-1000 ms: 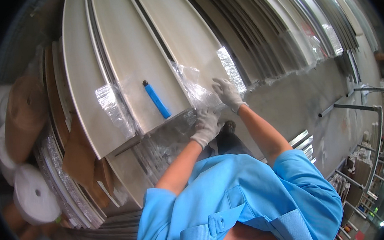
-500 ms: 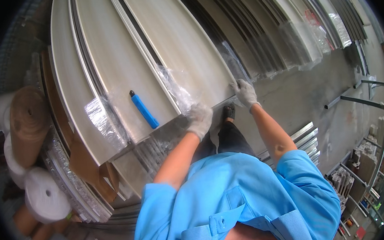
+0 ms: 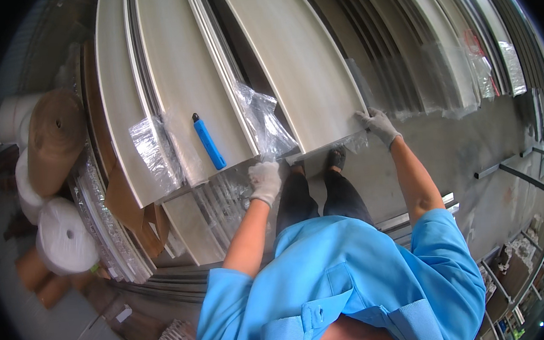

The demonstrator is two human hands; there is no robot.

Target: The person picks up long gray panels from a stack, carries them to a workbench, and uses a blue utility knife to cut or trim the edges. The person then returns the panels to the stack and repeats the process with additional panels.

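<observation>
My left hand (image 3: 264,182), in a pale work glove, is closed at the lower end of crumpled clear plastic film (image 3: 270,128). This film hangs over the end of the gap between two long pale panels. My right hand (image 3: 380,127), gloved too, grips the near right corner of the right-hand panel (image 3: 309,71); its thumb side shows on top, the other fingers are partly hidden. Left of that gap lies the middle panel (image 3: 177,62), with a blue utility knife (image 3: 209,142) resting on its near end. Another pale panel (image 3: 119,99) lies further left.
More long profiles (image 3: 397,51) with film-wrapped ends lie at the right. Brown and white rolls (image 3: 66,237) stand at the left beside wrapped strips (image 3: 107,228). A metal rack frame (image 3: 532,181) stands on the right; my feet are below the panel ends.
The right-hand panel has shifted right, widening the gap beside it. My left hand has moved left off its near edge, to the film. My right hand keeps its corner. The whole view has shifted.
</observation>
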